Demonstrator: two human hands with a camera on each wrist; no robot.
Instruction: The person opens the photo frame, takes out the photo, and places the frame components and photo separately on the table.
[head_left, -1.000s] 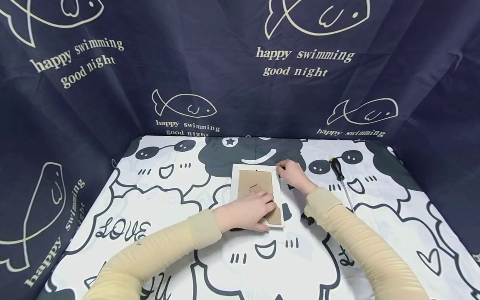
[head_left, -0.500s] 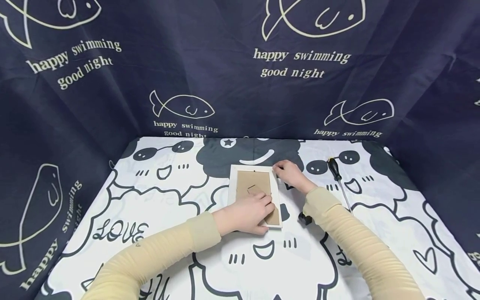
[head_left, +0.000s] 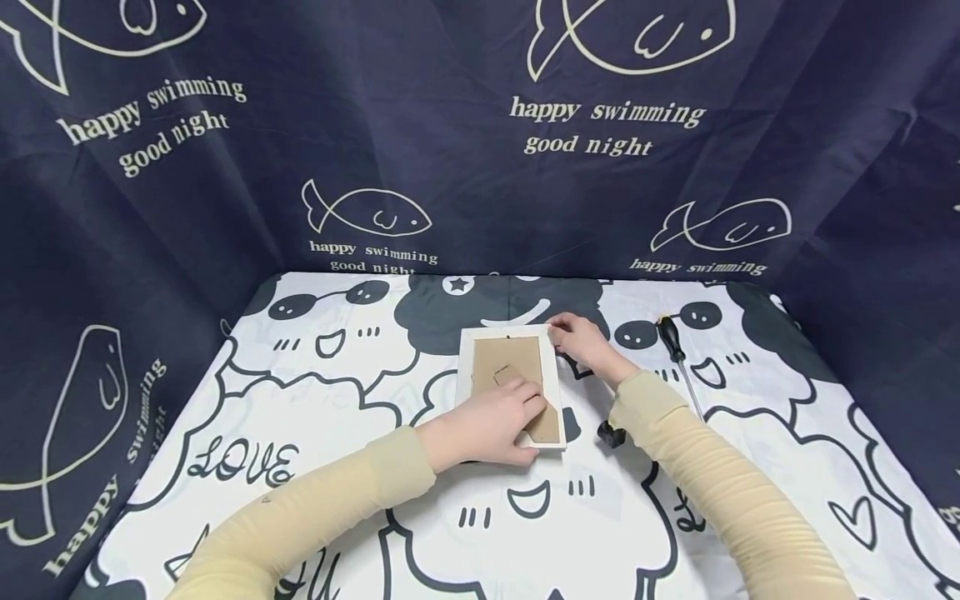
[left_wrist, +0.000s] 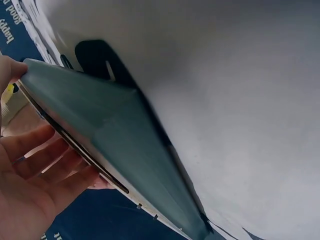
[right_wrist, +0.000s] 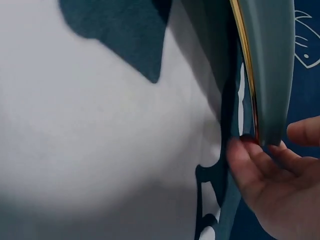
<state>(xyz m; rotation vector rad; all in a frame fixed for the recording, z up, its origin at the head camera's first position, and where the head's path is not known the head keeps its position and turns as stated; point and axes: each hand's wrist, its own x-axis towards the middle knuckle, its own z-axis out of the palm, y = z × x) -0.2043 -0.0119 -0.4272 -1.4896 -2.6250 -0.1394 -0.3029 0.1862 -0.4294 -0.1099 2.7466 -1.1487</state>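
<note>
A picture frame (head_left: 466, 362) with a white border lies back up on the patterned cloth, its brown backing board (head_left: 495, 350) showing. My left hand (head_left: 491, 421) lies across the lower part of the backing, fingers bent over it, thumb at the bottom right corner. The left wrist view shows that thumb touching the frame's corner and the fingers reaching over the back. At the top right corner, my right hand (head_left: 585, 343) holds the frame's edge. From the right wrist, its fingertips (right_wrist: 239, 150) meet the corner while the thumb is beside it. My left hand covers part of the backing.
A screwdriver (head_left: 671, 337) with a black handle lies to the right, its shaft partly behind the right sleeve. A small black object (head_left: 611, 434) of unclear kind sits by that sleeve. Dark blue curtains (head_left: 480, 150) rise behind the cloth-covered table (head_left: 315, 483).
The frame has shifted slightly away from me, its top edge a little higher. My right fingers have moved slightly at the corner. The left hand keeps its place on the backing.
</note>
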